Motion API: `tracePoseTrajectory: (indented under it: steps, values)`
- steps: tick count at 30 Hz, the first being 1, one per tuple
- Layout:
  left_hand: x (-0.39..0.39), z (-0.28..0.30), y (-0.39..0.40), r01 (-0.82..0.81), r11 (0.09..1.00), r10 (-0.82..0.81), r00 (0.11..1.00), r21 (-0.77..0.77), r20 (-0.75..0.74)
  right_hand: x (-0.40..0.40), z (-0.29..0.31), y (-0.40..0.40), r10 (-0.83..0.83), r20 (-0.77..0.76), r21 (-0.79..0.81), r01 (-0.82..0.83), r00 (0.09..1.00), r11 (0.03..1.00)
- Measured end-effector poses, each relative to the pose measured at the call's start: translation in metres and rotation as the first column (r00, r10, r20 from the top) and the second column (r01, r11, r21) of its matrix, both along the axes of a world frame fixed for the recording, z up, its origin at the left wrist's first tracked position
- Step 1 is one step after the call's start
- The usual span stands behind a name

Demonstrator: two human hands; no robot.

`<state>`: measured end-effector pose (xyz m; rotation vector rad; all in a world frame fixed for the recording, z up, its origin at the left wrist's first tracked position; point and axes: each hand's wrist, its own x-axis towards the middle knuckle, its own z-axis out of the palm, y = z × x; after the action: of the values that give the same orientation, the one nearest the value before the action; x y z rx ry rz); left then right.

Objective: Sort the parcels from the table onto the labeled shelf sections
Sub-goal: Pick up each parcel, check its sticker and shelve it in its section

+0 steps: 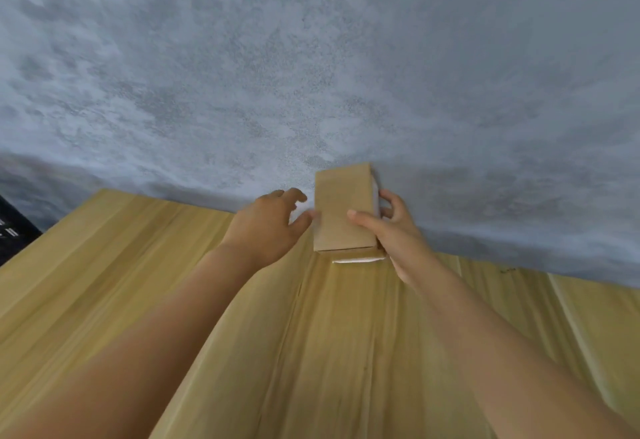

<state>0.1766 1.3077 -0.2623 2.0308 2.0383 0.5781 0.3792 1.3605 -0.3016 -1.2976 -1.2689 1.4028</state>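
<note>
Pickup is the step in hand, I judge: my right hand (391,230) clamps the box (344,208), thumb across its near face, fingers curled behind its right side. My left hand (273,223) sits just left of that grip, fingers loosely spread, thumb tip touching the box's left edge, holding nothing. Under my grip lies the table (138,265), with a white strip (353,260) showing beneath the box. Next I need to read its label and find the matching shelf section; neither shows. No containers appear.

A pale wooden table (311,352) stands over a mottled grey floor (311,57).
</note>
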Motion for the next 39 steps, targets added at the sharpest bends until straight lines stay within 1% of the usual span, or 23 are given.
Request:
tracePoseTrajectory:
  steps: [1,2,3,5,8,9,11,13,15,18,20,21,23,25,28,30,31,33,34,35,36,37,39]
  values:
    - [0.005,0.007,-0.001,-0.014,0.999,0.020,0.982,-0.036,0.188,-0.003,0.008,-0.004,0.009,0.055,0.074,-0.013,0.998,0.997]
    - [0.011,0.014,-0.002,-0.011,0.997,0.038,0.932,-0.075,0.362,-0.007,0.015,-0.008,0.000,0.115,0.163,-0.019,0.993,0.986]
    - [0.018,0.020,-0.002,0.005,0.994,0.050,0.870,-0.109,0.490,-0.011,0.021,-0.011,-0.015,0.163,0.252,-0.027,0.987,0.967]
    - [0.028,0.027,0.002,0.040,0.990,0.059,0.758,-0.137,0.650,-0.018,0.029,-0.021,-0.038,0.235,0.391,-0.058,0.971,0.919]
    - [0.032,0.028,0.008,-0.002,0.988,0.121,0.643,-0.156,0.756,-0.023,0.035,-0.033,-0.032,0.305,0.513,-0.136,0.952,0.848]
    - [0.030,0.027,0.009,-0.025,0.987,0.142,0.601,-0.159,0.786,-0.022,0.038,-0.035,-0.012,0.298,0.515,-0.151,0.955,0.844]
    - [0.024,0.025,0.009,-0.035,0.988,0.147,0.499,-0.150,0.854,-0.018,0.047,-0.038,0.038,0.227,0.460,-0.141,0.973,0.877]
    - [0.017,0.024,0.006,-0.009,0.990,0.133,0.397,-0.141,0.908,-0.011,0.054,-0.037,0.093,0.191,0.369,-0.159,0.977,0.916]
    - [0.012,0.022,0.003,0.022,0.992,0.113,0.326,-0.127,0.938,-0.004,0.057,-0.035,0.171,0.195,0.252,-0.218,0.966,0.943]
    - [0.008,0.022,-0.001,0.072,0.992,0.079,0.308,-0.106,0.948,0.004,0.056,-0.034,0.290,0.180,0.072,-0.307,0.940,0.949]
    - [0.007,0.023,-0.003,0.113,0.989,0.054,0.308,-0.093,0.950,0.005,0.055,-0.037,0.353,0.134,0.007,-0.357,0.926,0.934]
    - [0.006,0.023,-0.004,0.129,0.987,0.049,0.308,-0.093,0.950,0.005,0.055,-0.038,0.361,0.113,0.003,-0.363,0.926,0.932]
    - [0.003,0.022,-0.005,0.154,0.982,0.055,0.305,-0.106,0.951,0.003,0.055,-0.040,0.341,0.078,0.028,-0.344,0.937,0.939]
    - [0.003,0.021,-0.006,0.158,0.980,0.075,0.290,-0.125,0.954,0.000,0.054,-0.040,0.295,0.087,0.058,-0.301,0.951,0.952]
    - [0.006,0.021,-0.010,0.143,0.978,0.104,0.286,-0.150,0.952,-0.007,0.049,-0.041,0.227,0.170,0.124,-0.249,0.959,0.960]
    - [0.011,0.022,-0.014,0.133,0.979,0.111,0.297,-0.156,0.949,-0.012,0.044,-0.043,0.143,0.271,0.219,-0.206,0.952,0.954]
    - [0.015,0.022,-0.016,0.107,0.980,0.134,0.274,-0.169,0.952,-0.014,0.041,-0.045,0.082,0.355,0.287,-0.192,0.931,0.939]
    - [0.021,0.020,-0.018,0.060,0.977,0.188,0.207,-0.204,0.960,-0.021,0.036,-0.051,-0.106,0.536,0.479,-0.199,0.837,0.855]
    - [0.023,0.020,-0.019,0.043,0.978,0.191,0.200,-0.203,0.961,-0.024,0.034,-0.054,-0.197,0.588,0.560,-0.219,0.784,0.799]
    - [0.024,0.020,-0.020,0.026,0.981,0.184,0.202,-0.193,0.962,-0.026,0.034,-0.056,-0.253,0.602,0.608,-0.230,0.758,0.760]
    - [0.023,0.019,-0.020,0.007,0.983,0.181,0.199,-0.186,0.963,-0.026,0.032,-0.056,-0.250,0.595,0.616,-0.233,0.764,0.752]
    - [0.021,0.017,-0.020,-0.014,0.984,0.179,0.191,-0.180,0.965,-0.026,0.033,-0.057,-0.192,0.566,0.592,-0.233,0.802,0.771]
    - [0.016,0.014,-0.020,-0.020,0.988,0.155,0.186,-0.154,0.970,-0.022,0.032,-0.056,-0.018,0.431,0.482,-0.214,0.902,0.850]
